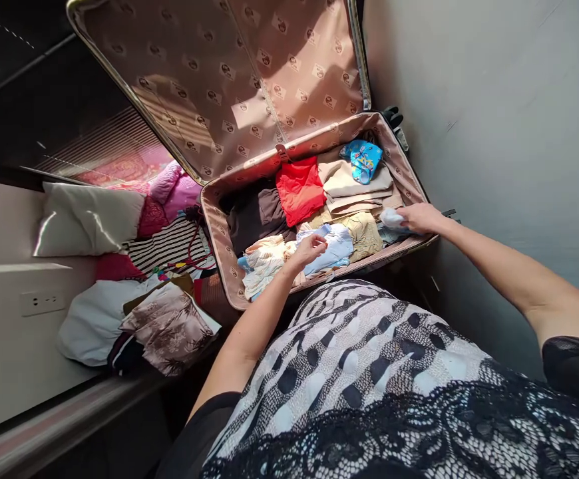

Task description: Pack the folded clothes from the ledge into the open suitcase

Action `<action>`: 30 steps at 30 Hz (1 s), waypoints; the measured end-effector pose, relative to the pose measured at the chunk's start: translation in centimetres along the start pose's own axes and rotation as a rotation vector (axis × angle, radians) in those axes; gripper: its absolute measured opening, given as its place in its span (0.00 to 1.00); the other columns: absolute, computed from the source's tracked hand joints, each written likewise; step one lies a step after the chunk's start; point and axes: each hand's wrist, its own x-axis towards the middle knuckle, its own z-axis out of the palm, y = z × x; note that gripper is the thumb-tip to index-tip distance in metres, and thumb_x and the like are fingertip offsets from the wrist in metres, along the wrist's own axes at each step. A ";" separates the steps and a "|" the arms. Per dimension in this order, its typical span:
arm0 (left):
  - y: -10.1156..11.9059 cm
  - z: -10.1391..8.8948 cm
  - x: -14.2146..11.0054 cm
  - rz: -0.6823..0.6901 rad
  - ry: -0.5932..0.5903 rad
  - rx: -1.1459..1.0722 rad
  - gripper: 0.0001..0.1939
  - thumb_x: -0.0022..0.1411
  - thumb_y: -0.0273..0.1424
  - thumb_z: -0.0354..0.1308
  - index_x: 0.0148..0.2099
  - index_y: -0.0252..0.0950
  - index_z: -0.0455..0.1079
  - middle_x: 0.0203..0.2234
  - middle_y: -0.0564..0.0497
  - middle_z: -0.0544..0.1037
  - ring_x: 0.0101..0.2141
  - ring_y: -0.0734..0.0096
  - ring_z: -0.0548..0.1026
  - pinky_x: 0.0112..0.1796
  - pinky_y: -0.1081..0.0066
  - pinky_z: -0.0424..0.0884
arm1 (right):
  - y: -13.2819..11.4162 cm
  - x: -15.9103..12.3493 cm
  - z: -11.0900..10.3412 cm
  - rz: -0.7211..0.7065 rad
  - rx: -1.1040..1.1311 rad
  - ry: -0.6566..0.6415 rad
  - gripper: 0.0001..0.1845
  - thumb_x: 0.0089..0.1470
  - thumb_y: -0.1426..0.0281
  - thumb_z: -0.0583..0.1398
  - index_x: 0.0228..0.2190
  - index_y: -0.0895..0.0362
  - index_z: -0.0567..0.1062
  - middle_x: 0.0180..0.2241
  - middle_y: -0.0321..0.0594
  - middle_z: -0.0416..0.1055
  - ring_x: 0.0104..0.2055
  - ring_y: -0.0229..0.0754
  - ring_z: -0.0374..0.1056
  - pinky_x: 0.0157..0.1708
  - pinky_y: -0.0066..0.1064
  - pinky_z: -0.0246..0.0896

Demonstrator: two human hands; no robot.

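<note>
An open suitcase [234,293] with a pinkish-brown patterned lining lies in front of me, filled with folded clothes. My right hand [422,218] is at its right end, its fingers closed on a small pale cloth garment [392,218]. Over the front row hovers my left hand [311,251], fingers loosely bent and nothing visible in them. Below it are a light blue garment [337,246] and a cream one [267,256]. Behind these sit dark clothes [254,216], a red garment [299,189], beige folded clothes [349,189] and a bright blue printed item [364,159].
The raised suitcase lid [209,73] leans back behind the clothes. A grey wall [509,133] stands close on the right. To the left are a white pillow [87,219], a striped garment [170,243], a brown leaf-print garment [170,326] and a wall socket [43,303].
</note>
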 end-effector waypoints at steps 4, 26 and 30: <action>-1.6 -0.2 -1.3 -0.067 -0.007 -0.055 0.11 0.62 0.34 0.70 0.43 0.35 0.74 0.33 0.49 0.82 0.35 0.70 0.80 0.41 0.69 0.76 | -2.3 1.4 1.4 -0.139 -0.022 -0.356 0.15 0.52 0.69 0.66 0.42 0.59 0.84 0.43 0.48 0.84 0.46 0.52 0.79 0.44 0.32 0.67; -3.6 -2.0 -7.1 -0.098 0.077 -0.197 0.21 0.60 0.43 0.72 0.47 0.35 0.74 0.40 0.45 0.85 0.40 0.66 0.84 0.43 0.69 0.77 | -5.7 3.0 3.9 0.162 -0.169 -0.252 0.48 0.60 0.50 0.71 0.66 0.71 0.65 0.62 0.79 0.67 0.61 0.68 0.75 0.60 0.52 0.69; -4.3 -2.8 -8.9 -0.088 0.118 -0.199 0.21 0.59 0.43 0.73 0.46 0.36 0.74 0.39 0.46 0.85 0.41 0.64 0.84 0.41 0.69 0.75 | -4.3 3.9 1.0 0.030 -0.134 -0.217 0.36 0.57 0.53 0.73 0.58 0.63 0.77 0.50 0.64 0.79 0.52 0.62 0.79 0.56 0.48 0.73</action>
